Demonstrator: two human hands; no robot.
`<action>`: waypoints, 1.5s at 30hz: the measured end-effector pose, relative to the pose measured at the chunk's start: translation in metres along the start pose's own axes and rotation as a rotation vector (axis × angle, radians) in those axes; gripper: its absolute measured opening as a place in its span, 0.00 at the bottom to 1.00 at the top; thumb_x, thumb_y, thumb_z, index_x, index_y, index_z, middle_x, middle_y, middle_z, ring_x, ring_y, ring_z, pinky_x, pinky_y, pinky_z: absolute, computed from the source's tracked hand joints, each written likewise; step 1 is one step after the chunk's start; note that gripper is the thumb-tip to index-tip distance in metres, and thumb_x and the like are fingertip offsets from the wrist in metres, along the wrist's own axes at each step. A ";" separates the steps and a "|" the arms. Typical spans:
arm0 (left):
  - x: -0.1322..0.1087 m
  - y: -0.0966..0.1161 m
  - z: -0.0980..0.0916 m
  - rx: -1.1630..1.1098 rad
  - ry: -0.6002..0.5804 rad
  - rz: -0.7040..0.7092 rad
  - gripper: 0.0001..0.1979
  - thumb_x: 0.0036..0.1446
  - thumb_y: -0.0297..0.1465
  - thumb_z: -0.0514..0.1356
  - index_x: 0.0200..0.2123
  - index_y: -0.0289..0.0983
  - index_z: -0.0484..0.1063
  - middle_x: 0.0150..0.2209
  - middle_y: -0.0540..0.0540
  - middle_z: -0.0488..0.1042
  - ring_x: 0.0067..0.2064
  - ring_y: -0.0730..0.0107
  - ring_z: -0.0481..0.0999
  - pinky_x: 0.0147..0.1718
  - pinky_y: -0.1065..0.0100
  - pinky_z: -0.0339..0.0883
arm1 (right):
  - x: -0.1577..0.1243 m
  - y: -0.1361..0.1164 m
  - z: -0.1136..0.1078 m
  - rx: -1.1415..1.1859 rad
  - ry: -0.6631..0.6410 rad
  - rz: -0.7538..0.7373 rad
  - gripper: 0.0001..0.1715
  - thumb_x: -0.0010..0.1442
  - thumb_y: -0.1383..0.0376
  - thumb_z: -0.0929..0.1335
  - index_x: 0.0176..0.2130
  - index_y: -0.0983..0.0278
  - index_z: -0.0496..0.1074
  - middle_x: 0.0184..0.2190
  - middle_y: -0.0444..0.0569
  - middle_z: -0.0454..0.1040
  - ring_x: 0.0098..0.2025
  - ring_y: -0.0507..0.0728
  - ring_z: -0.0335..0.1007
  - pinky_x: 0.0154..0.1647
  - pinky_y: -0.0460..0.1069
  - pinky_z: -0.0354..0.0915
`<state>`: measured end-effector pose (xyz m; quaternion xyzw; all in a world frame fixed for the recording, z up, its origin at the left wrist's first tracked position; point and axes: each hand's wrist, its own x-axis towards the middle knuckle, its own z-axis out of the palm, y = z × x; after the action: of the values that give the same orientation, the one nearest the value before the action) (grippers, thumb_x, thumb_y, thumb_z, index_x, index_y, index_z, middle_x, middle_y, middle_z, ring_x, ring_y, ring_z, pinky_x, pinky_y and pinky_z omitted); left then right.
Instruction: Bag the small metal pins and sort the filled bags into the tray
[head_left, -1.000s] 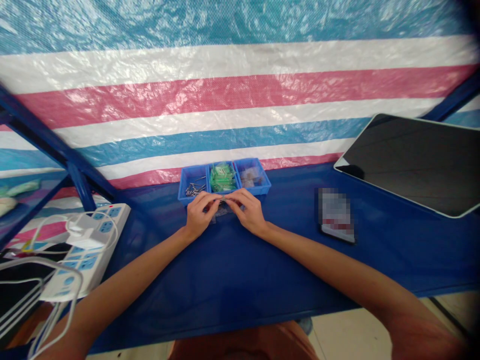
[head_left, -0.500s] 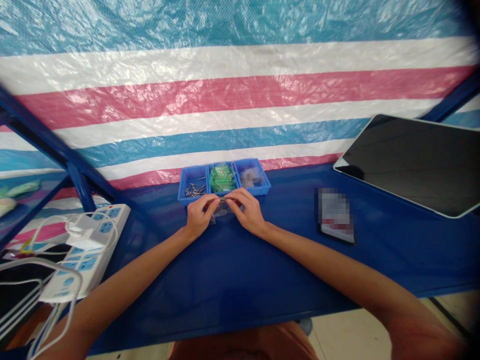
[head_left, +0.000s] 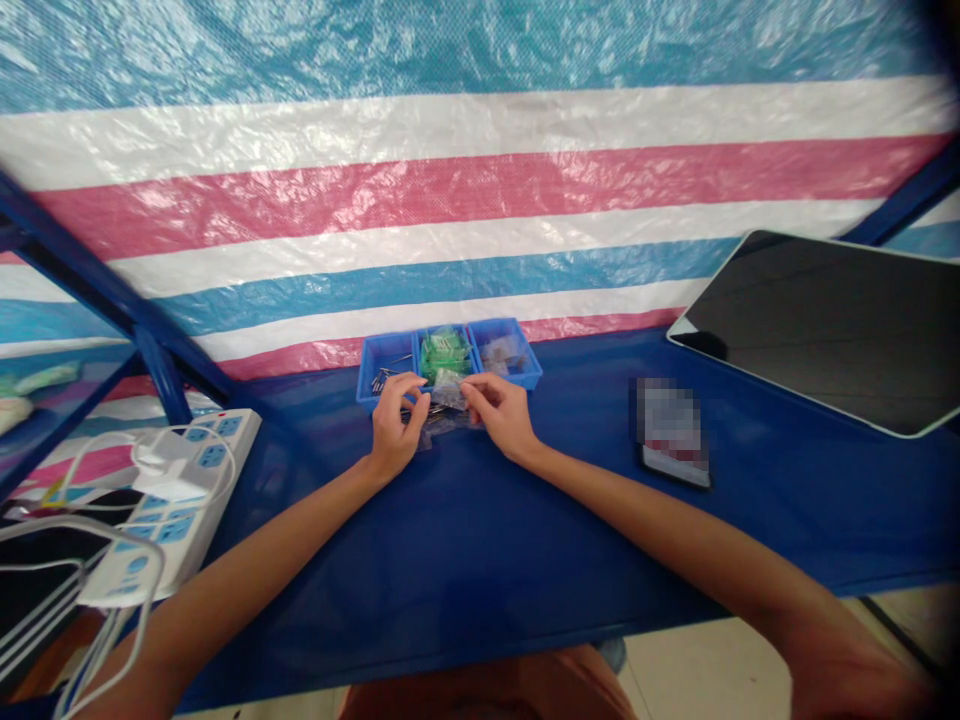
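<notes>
Far over at the left edge of the tabletop (head_left: 480, 560), two white power strips (head_left: 187, 470) are seen, with white cords plugged in and looped about. Next, at the back edge near the middle, a blue tray (head_left: 525, 378) with three little boxes is set against the striped sheet (head_left: 480, 200). Small metal pins (head_left: 386, 378) are kept in its left box, green pieces (head_left: 444, 350) in the middle box, and clear bits (head_left: 501, 352) in the right box. Just in front of the tray, the left hand (head_left: 396, 425) is held with its fingers curled in, the thumb and first finger brought close together near the pins. It cannot be told if anything is pinched there. A small clear bag (head_left: 448, 390) is lifted between the two hands, just in front of the middle box. Its long side is laid left to right, from one hand across to the other. The bag is gripped at its right end by the tight fingertips of the right hand (head_left: 499, 412), so that hand is the nearer one, and the bag is found to the left of those fingers. The left fingertips are just beside the bag's other end. More crinkly clear stuff (head_left: 442, 428) is left on the tabletop under the hands. Further right, a phone (head_left: 671, 435) is laid flat, its face blurred out. At the far right corner, a dark tablet (head_left: 825, 325) is propped up. No words or brand names can be read anywhere.
</notes>
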<state>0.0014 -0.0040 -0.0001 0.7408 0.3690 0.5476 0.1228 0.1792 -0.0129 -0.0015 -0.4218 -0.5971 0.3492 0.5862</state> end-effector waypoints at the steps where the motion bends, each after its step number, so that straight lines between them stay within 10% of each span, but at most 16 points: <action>1: 0.000 0.000 0.000 0.006 0.005 0.002 0.10 0.59 0.31 0.56 0.45 0.36 0.67 0.44 0.43 0.68 0.39 0.73 0.71 0.31 0.73 0.69 | 0.004 -0.001 -0.001 0.072 0.039 0.038 0.15 0.58 0.54 0.66 0.36 0.64 0.72 0.21 0.41 0.69 0.18 0.49 0.63 0.20 0.45 0.61; 9: 0.000 0.001 -0.003 0.012 -0.048 0.016 0.08 0.61 0.30 0.54 0.43 0.36 0.68 0.43 0.43 0.69 0.43 0.70 0.71 0.32 0.73 0.69 | 0.028 -0.005 -0.008 0.433 0.359 0.328 0.23 0.54 0.57 0.69 0.46 0.65 0.64 0.35 0.50 0.76 0.27 0.53 0.75 0.27 0.47 0.71; 13: 0.000 0.001 -0.003 0.012 -0.045 0.020 0.08 0.61 0.30 0.54 0.43 0.36 0.68 0.43 0.43 0.69 0.42 0.70 0.71 0.32 0.73 0.69 | 0.025 -0.002 -0.007 0.396 0.395 0.247 0.39 0.55 0.62 0.67 0.61 0.61 0.48 0.49 0.54 0.71 0.35 0.54 0.76 0.34 0.49 0.73; 20: 0.000 0.002 -0.002 0.005 -0.041 0.014 0.08 0.61 0.32 0.54 0.42 0.36 0.68 0.42 0.43 0.69 0.40 0.71 0.72 0.32 0.73 0.69 | 0.012 -0.012 -0.006 -0.513 -0.079 -0.068 0.10 0.58 0.64 0.64 0.34 0.64 0.74 0.30 0.48 0.75 0.31 0.55 0.71 0.35 0.48 0.65; 25: -0.001 0.000 -0.002 0.005 -0.052 0.008 0.08 0.61 0.31 0.53 0.41 0.36 0.69 0.42 0.43 0.69 0.38 0.72 0.72 0.32 0.72 0.70 | 0.013 -0.014 -0.005 -1.025 -0.365 -0.010 0.11 0.60 0.63 0.64 0.38 0.63 0.75 0.32 0.51 0.77 0.36 0.58 0.73 0.36 0.49 0.63; 45: 0.001 0.005 -0.004 0.001 -0.086 0.037 0.08 0.62 0.30 0.53 0.38 0.36 0.71 0.39 0.43 0.71 0.37 0.71 0.73 0.32 0.70 0.69 | 0.006 -0.009 0.001 -1.204 -0.514 0.013 0.12 0.66 0.64 0.58 0.43 0.65 0.67 0.35 0.54 0.77 0.37 0.60 0.75 0.34 0.49 0.62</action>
<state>-0.0004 -0.0078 0.0048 0.7704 0.3500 0.5174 0.1280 0.1779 -0.0112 0.0089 -0.5832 -0.8066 0.0470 0.0839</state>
